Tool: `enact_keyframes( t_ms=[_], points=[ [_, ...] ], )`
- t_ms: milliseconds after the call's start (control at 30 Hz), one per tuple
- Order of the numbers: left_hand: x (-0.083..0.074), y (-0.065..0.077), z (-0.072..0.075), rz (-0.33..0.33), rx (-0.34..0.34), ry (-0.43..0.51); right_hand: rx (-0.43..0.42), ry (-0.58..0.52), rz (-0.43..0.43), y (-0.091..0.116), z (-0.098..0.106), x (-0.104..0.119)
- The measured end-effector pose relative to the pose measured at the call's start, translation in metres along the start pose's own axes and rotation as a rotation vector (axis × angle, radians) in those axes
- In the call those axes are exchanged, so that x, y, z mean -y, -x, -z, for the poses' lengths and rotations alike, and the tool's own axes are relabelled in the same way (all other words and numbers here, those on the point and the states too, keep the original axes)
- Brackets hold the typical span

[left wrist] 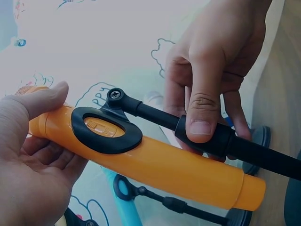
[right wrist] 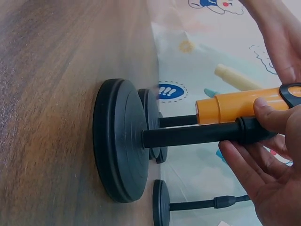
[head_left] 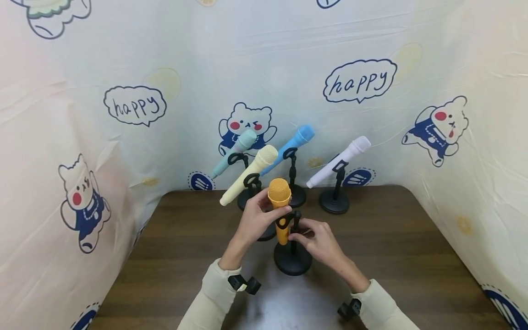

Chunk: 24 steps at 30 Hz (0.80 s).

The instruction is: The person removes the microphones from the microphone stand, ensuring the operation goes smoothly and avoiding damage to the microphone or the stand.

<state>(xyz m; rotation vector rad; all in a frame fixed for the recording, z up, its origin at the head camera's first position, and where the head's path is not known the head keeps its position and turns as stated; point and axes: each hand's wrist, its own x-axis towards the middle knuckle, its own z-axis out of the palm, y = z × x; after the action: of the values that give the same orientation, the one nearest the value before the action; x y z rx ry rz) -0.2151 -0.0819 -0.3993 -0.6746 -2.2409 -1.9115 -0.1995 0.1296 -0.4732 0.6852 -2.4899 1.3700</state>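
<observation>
An orange microphone (left wrist: 183, 172) sits in the ring clip (left wrist: 106, 131) of a black desk stand, its mesh head up in the head view. My left hand (head_left: 256, 215) grips the microphone just below its head, with the thumb along the near side. Lower down, my right hand (head_left: 321, 240) pinches the collar (left wrist: 204, 136) on the stand's pole between thumb and fingers. The stand's round base (right wrist: 121, 141) rests flat on the wooden table, and its pole (right wrist: 188, 135) rises to my right hand.
Behind stand more microphones on black stands: cream (head_left: 249, 174), mint green (head_left: 234, 153), blue (head_left: 290, 147) and lilac (head_left: 340, 160). The brown table (head_left: 185, 266) meets a printed cloth backdrop (head_left: 280, 68) at its back and sides.
</observation>
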Motion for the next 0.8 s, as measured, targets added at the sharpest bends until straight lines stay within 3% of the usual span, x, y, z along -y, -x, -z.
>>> enact_keyframes(
  t_ms=[800],
  points=[
    [-0.0085, -0.0080, 0.0061, -0.036, 0.011, -0.007, -0.041, 0.025, 0.033, 0.0000, -0.0055, -0.0005]
  ],
)
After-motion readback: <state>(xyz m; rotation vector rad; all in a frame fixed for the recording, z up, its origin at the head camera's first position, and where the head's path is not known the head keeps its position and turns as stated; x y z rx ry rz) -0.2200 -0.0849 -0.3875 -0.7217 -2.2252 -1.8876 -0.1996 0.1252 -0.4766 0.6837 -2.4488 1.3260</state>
